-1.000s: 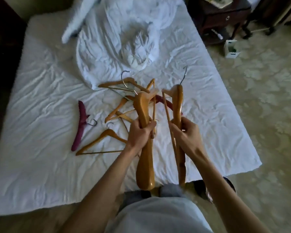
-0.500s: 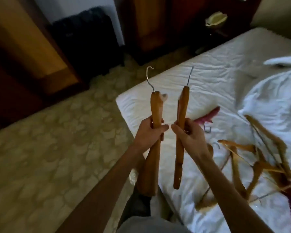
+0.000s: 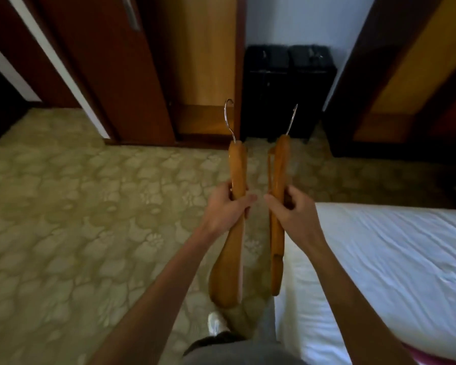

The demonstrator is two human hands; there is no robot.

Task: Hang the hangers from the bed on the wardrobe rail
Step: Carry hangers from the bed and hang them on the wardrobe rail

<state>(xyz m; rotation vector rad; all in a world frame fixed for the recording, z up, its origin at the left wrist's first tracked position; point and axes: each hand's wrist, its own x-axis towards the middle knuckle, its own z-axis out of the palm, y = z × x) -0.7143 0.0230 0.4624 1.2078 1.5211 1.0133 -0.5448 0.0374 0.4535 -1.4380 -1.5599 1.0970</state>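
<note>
A person stands beside a bed carrying two wooden hangers towards the dark wooden wardrobe across the patterned carpet; the left hand is wrapped tight around the broad hanger, gripping it near the middle of its body; the right hand is closed in the same way on the slimmer hanger, which has a crossbar running alongside it. Both hangers are held upright and edge-on, side by side and just apart, their metal hooks at the top and pointing ahead, the left hook showing its curve, the right hook seen almost side-on; held this way, each hook appears ready to be lifted straight over a rail without a change of grip, and keeping one hanger to each hand probably stops the hooks from tangling. A black suitcase stands against the wall between the wardrobe and another wooden panel; the rail itself is not in view; judging from this, the hanging has not yet begun, and the carry across the room comes first.
</note>
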